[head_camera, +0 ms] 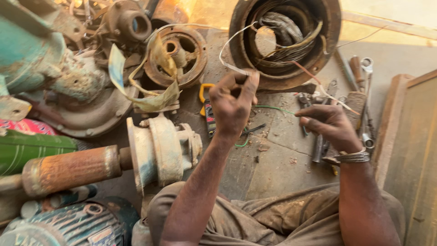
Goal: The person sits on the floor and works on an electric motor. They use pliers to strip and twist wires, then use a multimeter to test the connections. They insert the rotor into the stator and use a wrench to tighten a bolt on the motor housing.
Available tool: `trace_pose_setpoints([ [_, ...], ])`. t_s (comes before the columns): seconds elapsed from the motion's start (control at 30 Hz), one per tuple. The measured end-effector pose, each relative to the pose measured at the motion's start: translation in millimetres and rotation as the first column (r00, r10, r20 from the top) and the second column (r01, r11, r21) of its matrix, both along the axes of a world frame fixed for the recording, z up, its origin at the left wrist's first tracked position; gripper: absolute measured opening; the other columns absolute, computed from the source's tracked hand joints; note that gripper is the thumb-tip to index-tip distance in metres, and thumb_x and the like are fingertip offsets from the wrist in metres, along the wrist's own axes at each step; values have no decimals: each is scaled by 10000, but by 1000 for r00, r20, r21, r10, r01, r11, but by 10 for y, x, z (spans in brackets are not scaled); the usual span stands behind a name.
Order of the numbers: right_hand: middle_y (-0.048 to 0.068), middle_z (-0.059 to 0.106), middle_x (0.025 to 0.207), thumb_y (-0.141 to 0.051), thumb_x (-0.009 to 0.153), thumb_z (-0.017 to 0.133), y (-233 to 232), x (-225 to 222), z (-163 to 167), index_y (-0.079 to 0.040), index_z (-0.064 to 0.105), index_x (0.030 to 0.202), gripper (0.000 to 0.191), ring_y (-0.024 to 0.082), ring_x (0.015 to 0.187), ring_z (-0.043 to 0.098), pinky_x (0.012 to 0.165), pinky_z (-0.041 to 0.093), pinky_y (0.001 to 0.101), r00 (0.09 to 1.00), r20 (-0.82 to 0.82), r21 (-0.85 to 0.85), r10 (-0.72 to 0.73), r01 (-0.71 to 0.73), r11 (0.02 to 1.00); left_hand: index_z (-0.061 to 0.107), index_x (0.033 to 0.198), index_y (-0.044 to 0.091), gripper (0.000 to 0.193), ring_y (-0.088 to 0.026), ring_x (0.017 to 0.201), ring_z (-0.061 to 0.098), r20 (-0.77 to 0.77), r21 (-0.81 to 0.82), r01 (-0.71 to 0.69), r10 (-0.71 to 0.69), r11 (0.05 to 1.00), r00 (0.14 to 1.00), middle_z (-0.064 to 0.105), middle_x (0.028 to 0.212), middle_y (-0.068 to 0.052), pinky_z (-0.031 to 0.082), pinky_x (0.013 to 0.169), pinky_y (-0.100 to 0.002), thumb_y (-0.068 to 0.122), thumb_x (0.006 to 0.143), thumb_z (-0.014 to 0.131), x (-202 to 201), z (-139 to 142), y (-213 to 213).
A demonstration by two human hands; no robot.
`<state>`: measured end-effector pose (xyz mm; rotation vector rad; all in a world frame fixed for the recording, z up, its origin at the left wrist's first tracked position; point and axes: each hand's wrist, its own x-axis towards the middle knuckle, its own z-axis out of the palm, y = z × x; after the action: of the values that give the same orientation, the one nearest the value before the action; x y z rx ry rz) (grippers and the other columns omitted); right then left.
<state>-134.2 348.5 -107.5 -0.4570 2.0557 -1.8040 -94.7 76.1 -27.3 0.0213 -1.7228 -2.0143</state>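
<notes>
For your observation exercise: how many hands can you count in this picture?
2. The left hand is raised mid-frame, pinching a wire; the right hand is lower right, above the tools.

Two hands, one stator, one clamp meter, two rusty end covers, one bangle.

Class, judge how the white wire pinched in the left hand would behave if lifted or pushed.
The white wire probably holds its shape, since it arcs unsupported above the left hand. Being thin, it likely weighs little. Its far end runs into the stator, so it would likely tug back.
</notes>
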Motion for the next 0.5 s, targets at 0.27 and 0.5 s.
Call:
trace_pose_setpoints([
  [0.27,76,712,915,44,921,758,422,93,393,6,748,1094,178,93,737,620,618,488,204,896,-126,-273,-425,381,883,773,973,25,136,-43,673,564,-12,-270,-117,118,956,993,678,809,2,435,571,-202,157,970,742,86,-187,163],
  [0.5,88,720,949,47,944,791,254,198,604,-15,759,1125,194,85,795,656,639,534,196,788,-528,-368,-318,126,921,778,1000,24,114,-25,675,592,4,-289,-99,105,952,994,698,834,11,459,575,-188,124,953,750,108,-202,76],
])
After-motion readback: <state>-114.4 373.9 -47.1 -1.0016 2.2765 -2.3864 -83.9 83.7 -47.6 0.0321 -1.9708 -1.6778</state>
